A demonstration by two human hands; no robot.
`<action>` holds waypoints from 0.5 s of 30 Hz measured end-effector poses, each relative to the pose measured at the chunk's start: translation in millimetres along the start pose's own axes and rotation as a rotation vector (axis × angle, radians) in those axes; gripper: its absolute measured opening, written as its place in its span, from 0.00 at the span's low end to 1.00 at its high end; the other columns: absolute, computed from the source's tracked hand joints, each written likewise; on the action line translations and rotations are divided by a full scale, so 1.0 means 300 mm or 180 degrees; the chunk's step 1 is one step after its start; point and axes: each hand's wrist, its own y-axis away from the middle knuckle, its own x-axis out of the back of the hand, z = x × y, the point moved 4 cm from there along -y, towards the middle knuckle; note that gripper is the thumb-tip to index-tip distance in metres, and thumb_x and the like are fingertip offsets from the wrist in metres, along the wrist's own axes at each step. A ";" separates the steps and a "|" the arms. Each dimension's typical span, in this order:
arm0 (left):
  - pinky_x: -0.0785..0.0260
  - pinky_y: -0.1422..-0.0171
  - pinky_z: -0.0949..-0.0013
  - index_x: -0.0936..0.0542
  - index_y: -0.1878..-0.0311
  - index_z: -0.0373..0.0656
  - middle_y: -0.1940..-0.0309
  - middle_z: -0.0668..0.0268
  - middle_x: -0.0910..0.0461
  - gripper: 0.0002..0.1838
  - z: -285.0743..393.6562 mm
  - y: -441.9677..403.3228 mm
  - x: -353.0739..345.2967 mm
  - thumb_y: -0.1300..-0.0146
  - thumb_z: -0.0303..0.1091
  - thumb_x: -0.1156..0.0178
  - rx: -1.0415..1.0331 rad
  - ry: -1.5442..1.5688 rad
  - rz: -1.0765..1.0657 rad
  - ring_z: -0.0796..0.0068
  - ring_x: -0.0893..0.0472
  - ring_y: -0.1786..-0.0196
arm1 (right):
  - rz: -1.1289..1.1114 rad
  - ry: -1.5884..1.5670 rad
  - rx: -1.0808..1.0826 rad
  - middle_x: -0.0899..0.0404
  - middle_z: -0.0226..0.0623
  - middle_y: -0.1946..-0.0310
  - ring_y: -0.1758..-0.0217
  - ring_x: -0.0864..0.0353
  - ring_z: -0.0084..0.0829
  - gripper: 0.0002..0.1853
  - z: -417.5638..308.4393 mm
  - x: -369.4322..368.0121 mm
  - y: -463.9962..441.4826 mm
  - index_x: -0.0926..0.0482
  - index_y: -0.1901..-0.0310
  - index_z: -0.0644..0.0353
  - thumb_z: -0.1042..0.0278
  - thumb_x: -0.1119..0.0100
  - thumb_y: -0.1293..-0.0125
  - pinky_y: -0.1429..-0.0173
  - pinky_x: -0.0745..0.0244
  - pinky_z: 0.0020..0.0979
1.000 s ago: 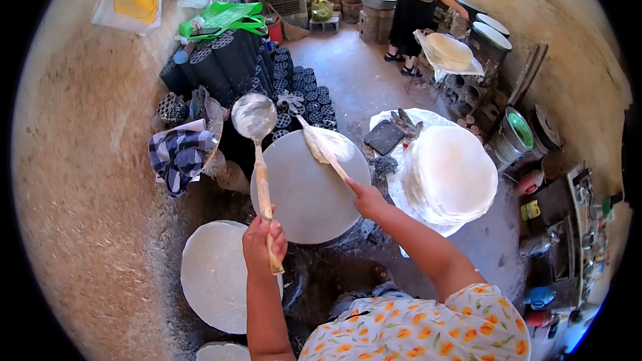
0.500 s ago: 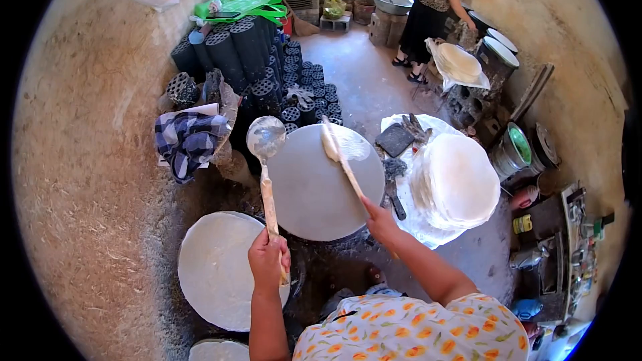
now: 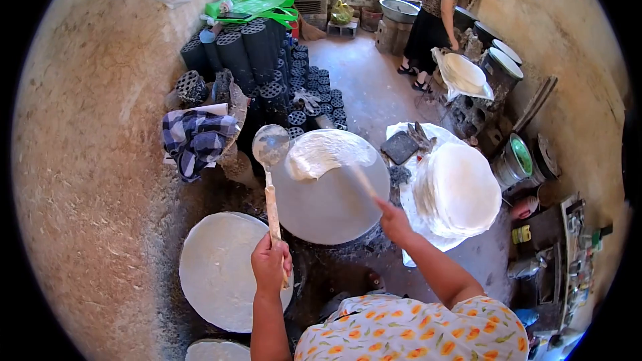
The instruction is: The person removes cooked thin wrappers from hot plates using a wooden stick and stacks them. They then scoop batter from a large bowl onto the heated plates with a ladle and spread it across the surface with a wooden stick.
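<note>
White wet batter (image 3: 324, 154) lies on the far part of a large round grey griddle (image 3: 328, 210), in an uneven patch with ridges, while the near part of the plate shows its grey surface. The right hand (image 3: 396, 222) is closed around the near end of a thin wooden stick (image 3: 363, 180), which points over the griddle toward the batter; its far end is blurred, so I cannot tell if it touches. The left hand (image 3: 269, 262) is also closed, around the pale wooden handle of a long ladle (image 3: 271, 145), whose metal bowl is at the left edge of the griddle.

For spreading the batter well, I think the right hand should move with light and even pressure, in wide curves, from the thick patch to the thin places. If it presses too hard, the layer could tear or become bare. The ladle seems to be the nearest obstacle, so its bowl is better outside the path of the stick.

To the right of the griddle, a tall stack of round white sheets (image 3: 468, 187) rests on white covering (image 3: 409, 254), with a dark square pad (image 3: 400, 148) beside it. The stack is near enough that a wide elbow movement might brush it. On the left are a wide round pale surface (image 3: 227, 271) and a checked blue and white cloth (image 3: 197, 137). Farther away, another person (image 3: 438, 10) stands beside the pots, well apart from this work.
</note>
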 end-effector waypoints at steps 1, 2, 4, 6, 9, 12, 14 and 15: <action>0.40 0.84 0.80 0.28 0.61 0.37 0.78 0.70 0.31 0.06 -0.001 0.002 0.001 0.35 0.29 0.52 -0.0003 0.0002 0.0019 0.85 0.33 0.85 | 0.0528 -0.0233 -0.0219 0.21 0.54 0.57 0.55 0.20 0.51 0.31 0.031 0.026 -0.025 0.32 0.37 0.39 0.77 0.52 0.44 0.48 0.27 0.41; 0.40 0.84 0.80 0.28 0.61 0.37 0.78 0.70 0.32 0.06 -0.002 0.003 0.000 0.35 0.29 0.52 -0.0008 0.0035 0.0006 0.85 0.33 0.85 | 0.0514 -0.0236 -0.0215 0.21 0.54 0.57 0.55 0.20 0.51 0.31 0.047 0.017 -0.050 0.32 0.37 0.39 0.77 0.52 0.44 0.48 0.27 0.41; 0.40 0.85 0.80 0.28 0.61 0.37 0.79 0.70 0.32 0.06 -0.008 0.001 -0.001 0.35 0.29 0.52 -0.0018 0.0060 -0.0013 0.85 0.33 0.85 | 0.0024 -0.0095 -0.0216 0.20 0.52 0.61 0.60 0.19 0.41 0.33 0.013 -0.018 -0.088 0.32 0.36 0.36 0.80 0.53 0.43 0.53 0.26 0.34; 0.40 0.85 0.80 0.27 0.61 0.37 0.79 0.70 0.32 0.06 -0.023 -0.002 0.006 0.35 0.29 0.52 -0.0072 0.0069 -0.0011 0.85 0.34 0.86 | -0.0182 -0.0101 -0.0123 0.20 0.51 0.62 0.63 0.19 0.40 0.34 -0.069 -0.062 -0.058 0.32 0.36 0.34 0.80 0.53 0.43 0.54 0.26 0.33; 0.40 0.85 0.80 0.27 0.62 0.37 0.79 0.70 0.32 0.06 -0.033 -0.007 0.008 0.35 0.29 0.52 -0.0049 0.0126 0.0015 0.85 0.34 0.86 | -0.0625 -0.0178 0.0103 0.21 0.55 0.57 0.56 0.20 0.49 0.31 -0.147 -0.096 0.020 0.31 0.37 0.37 0.79 0.53 0.43 0.51 0.27 0.37; 0.40 0.85 0.80 0.28 0.63 0.37 0.80 0.70 0.32 0.05 -0.001 0.002 -0.014 0.35 0.28 0.52 -0.0007 0.0025 0.0189 0.85 0.34 0.86 | -0.1137 0.0075 -0.0299 0.21 0.54 0.57 0.57 0.20 0.50 0.31 -0.160 -0.061 0.085 0.28 0.39 0.37 0.80 0.54 0.43 0.52 0.27 0.37; 0.40 0.85 0.80 0.28 0.64 0.37 0.80 0.70 0.32 0.05 -0.010 0.006 -0.012 0.35 0.27 0.52 0.0016 0.0058 0.0210 0.85 0.34 0.86 | -0.1100 0.0161 -0.0228 0.22 0.54 0.57 0.57 0.20 0.50 0.30 -0.100 -0.020 0.076 0.27 0.40 0.38 0.80 0.54 0.43 0.51 0.26 0.37; 0.40 0.84 0.80 0.28 0.64 0.37 0.80 0.70 0.32 0.05 -0.016 0.004 -0.010 0.35 0.27 0.52 0.0040 0.0097 0.0205 0.85 0.33 0.86 | -0.0521 0.0053 0.0511 0.21 0.54 0.59 0.58 0.20 0.50 0.30 -0.107 0.021 0.045 0.28 0.39 0.40 0.80 0.54 0.43 0.51 0.26 0.36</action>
